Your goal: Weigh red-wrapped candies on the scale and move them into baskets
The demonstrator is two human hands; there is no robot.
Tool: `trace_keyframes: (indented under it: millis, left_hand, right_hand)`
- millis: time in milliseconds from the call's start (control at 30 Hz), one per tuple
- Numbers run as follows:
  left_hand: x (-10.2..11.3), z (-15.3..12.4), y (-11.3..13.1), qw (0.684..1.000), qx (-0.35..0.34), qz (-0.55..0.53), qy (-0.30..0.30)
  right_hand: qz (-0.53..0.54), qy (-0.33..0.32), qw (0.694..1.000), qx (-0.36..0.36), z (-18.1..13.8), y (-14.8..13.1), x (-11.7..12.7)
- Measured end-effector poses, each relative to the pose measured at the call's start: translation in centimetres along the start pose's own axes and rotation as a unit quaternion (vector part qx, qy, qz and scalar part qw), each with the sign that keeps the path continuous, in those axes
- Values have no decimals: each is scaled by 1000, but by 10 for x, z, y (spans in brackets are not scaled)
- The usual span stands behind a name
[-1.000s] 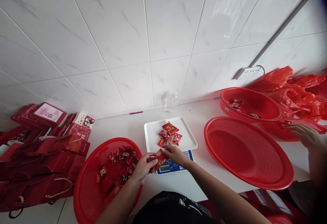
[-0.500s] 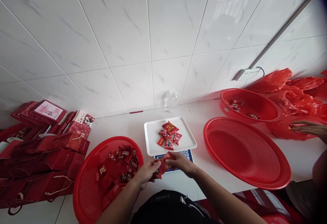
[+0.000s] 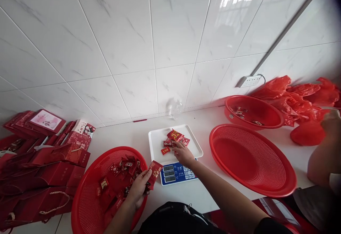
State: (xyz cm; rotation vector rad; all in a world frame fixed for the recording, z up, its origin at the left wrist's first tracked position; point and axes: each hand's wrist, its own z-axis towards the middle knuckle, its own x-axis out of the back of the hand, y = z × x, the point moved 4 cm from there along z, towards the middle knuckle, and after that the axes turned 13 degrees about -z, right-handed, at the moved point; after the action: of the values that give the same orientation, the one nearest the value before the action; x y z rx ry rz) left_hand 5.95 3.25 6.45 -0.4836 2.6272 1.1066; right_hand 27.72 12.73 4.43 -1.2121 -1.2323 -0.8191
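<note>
My left hand [image 3: 140, 187] is closed on red candy packets [image 3: 155, 171], the front one printed in gold, above the right rim of a candy-filled red basket [image 3: 87, 191]. My right hand [image 3: 183, 153] reaches over the front of a white tray [image 3: 157, 139] on a blue scale [image 3: 177, 173]. Its fingers are curled in a pinch at the small pile of wrapped candies [image 3: 176, 134], on a packet mostly hidden under the hand. A small red packet [image 3: 165, 150] lies left of my fingertips.
To the right stand a large red basket [image 3: 290, 180] and a smaller red basin [image 3: 279, 118] with some candies. Red plastic bags [image 3: 301, 91] lie behind, near a co-worker's arm [image 3: 323, 155]. Dark red gift bags [image 3: 50, 177] stack at far left. A power strip [image 3: 249, 81] is on the wall.
My hands have parted. The right has moved forward onto the pile on the tray; the left has drawn left with its packets. The scale's displays now show. The co-worker's arm has moved.
</note>
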Motion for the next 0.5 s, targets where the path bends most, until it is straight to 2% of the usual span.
trace_keyframes:
  millis: [133,267,367,500]
  left_hand:
    - [-2,-1,-3,1000,9,-5,0]
    - [-13,1,-2,999,7,10,-30]
    - [-14,1,0,999,0,17,-35]
    - [-4,-3,-1,1000,2,16,-19]
  right_hand:
    - [-20,28,998,48,6,-20,4]
    - [-33,-13,991,125,16,-41,1]
    - [-34,-19,991,129,15,-30,2]
    - [41,45,995,84,-6,-3,17]
